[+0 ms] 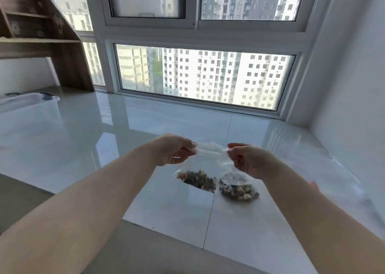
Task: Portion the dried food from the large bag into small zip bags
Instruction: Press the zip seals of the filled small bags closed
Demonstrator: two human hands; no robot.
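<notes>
Tiles (145, 140) of glossy white are covering the floor and reflecting the daylight from a wide low window (206, 78), beyond which apartment blocks are showing. A wooden shelf unit (41, 34) is standing at the far left, with a clear plastic storage box (27, 105) sitting on the floor just in front of it. A white wall (354, 76) is closing the right side, and a sheet of clear plastic (343, 165) (its outline is hard to make out) is lying along its foot. Open floor is stretching wide to the left and ahead of the person; the right wall is the nearest boundary.

Two hands are working above the tiles. The left hand (175, 151) is pinching one end of the top strip of a small zip bag (206, 163), and the right hand (248, 161) is pinching the other end, both closed tight on the plastic. The bag is hanging between them, clear of the floor, with dried food (200, 180) gathered in its lower part. A second filled zip bag (237, 190) is lying on the tiles just beside it, below the right hand. Count: two small bags, both holding food.
</notes>
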